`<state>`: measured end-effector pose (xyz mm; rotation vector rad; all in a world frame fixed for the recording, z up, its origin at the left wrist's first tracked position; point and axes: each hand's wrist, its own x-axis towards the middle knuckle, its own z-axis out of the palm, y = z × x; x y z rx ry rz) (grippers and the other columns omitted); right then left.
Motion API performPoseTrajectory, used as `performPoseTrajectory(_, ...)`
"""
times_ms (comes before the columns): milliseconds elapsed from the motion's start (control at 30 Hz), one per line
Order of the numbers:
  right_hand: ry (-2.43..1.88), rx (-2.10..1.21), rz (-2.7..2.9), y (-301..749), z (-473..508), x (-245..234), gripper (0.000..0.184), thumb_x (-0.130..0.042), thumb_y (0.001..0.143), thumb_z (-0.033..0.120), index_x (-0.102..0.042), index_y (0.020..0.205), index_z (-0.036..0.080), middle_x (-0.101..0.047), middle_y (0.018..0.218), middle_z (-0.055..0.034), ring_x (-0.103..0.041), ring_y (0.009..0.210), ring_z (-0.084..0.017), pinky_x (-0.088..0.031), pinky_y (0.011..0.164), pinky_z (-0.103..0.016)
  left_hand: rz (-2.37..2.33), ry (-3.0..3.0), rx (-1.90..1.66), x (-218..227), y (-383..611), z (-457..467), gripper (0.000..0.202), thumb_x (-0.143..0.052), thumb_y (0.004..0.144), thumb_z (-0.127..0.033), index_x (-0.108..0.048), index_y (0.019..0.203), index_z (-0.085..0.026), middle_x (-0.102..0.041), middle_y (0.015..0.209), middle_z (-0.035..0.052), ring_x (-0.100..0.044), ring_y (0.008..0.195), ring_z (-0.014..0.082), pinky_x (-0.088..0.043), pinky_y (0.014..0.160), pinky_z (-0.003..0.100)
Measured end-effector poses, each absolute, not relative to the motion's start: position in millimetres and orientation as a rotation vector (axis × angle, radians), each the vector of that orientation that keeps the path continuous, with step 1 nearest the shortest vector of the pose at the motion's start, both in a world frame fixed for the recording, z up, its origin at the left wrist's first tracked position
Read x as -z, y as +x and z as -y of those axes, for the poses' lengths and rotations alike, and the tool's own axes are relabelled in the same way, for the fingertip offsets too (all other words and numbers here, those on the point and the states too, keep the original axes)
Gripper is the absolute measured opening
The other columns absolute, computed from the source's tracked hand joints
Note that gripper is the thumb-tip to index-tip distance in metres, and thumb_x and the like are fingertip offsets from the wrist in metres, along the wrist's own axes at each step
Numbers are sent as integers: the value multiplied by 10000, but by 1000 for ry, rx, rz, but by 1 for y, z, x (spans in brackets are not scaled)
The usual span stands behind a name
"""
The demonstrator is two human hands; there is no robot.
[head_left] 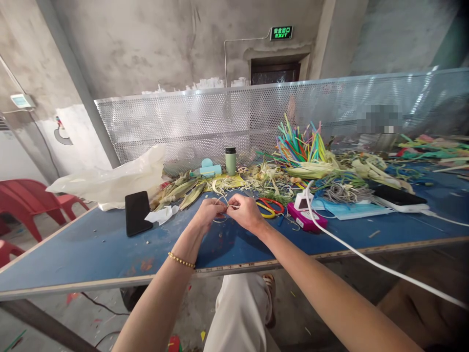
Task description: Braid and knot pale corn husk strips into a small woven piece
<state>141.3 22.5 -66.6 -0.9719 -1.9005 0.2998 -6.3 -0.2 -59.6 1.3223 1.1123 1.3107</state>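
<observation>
My left hand (pixel 209 213) and my right hand (pixel 246 212) meet above the blue table (pixel 91 249), fingers pinched together on a thin pale strip of corn husk (pixel 224 204) stretched between them. A gold bead bracelet sits on my left wrist. Just past my hands lie corn husks and cobs (pixel 179 193) and red and yellow loops (pixel 270 206).
A black phone (pixel 136 212) and crumpled paper (pixel 161 215) lie left of my hands. A pink box (pixel 306 218) with a white charger and cable (pixel 366 259) lies right. A green flask (pixel 230 161), coloured straws (pixel 298 142), a white plastic bag (pixel 117 178), a perforated metal screen and red chairs (pixel 32 200) surround.
</observation>
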Motion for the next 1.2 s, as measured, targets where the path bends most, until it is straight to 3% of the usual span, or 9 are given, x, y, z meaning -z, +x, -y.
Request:
performPoseTrajectory(100,-960,-371,1906,143,-22,64,69,-585,661,142,-597,707,191,-676,683,-25,-626,646,-158,-481,623,-243,-1119,1316,-1332,60,-7,0,113,-701,537,-171,-596,537,-131,-586,566,27,-532,575,124,-415,573,251)
performPoseTrajectory(300,-979,-872,1878,148,-19,58,67,-565,724,221,-610,761,187,-662,646,-8,-549,442,-118,-413,396,-220,-1145,1374,-1356,59,-7,3,99,-682,566,-178,-595,552,-133,-607,572,29,-521,557,113,-404,574,250)
performPoseTrajectory(400,-937,-992,1818,149,-17,57,46,-571,726,234,-576,739,190,-674,671,-12,-540,419,-109,-402,357,-216,-1143,1408,-1338,58,-6,5,88,-675,568,-177,-602,558,-130,-622,579,39,-501,545,105,-378,561,244)
performPoseTrajectory(633,-934,-965,1856,148,-20,60,79,-585,651,158,-557,709,203,-579,502,37,-577,430,-132,-442,376,-211,-1187,1416,-1289,57,-5,7,70,-634,530,-194,-592,506,-143,-571,518,12,-462,523,107,-348,547,250)
performPoseTrajectory(933,-971,-965,1788,146,-23,62,108,-583,636,136,-572,722,200,-596,485,32,-583,410,-143,-472,382,-225,-1158,1411,-1280,55,-4,8,83,-614,515,-198,-573,466,-145,-450,434,-28,-336,463,77,-247,502,253)
performPoseTrajectory(1200,-1051,-854,1820,144,-20,58,69,-591,627,148,-582,683,188,-580,474,32,-541,373,-117,-432,348,-204,-1213,1384,-1306,58,-4,4,58,-616,510,-175,-592,471,-138,-527,476,3,-432,500,100,-334,530,253)
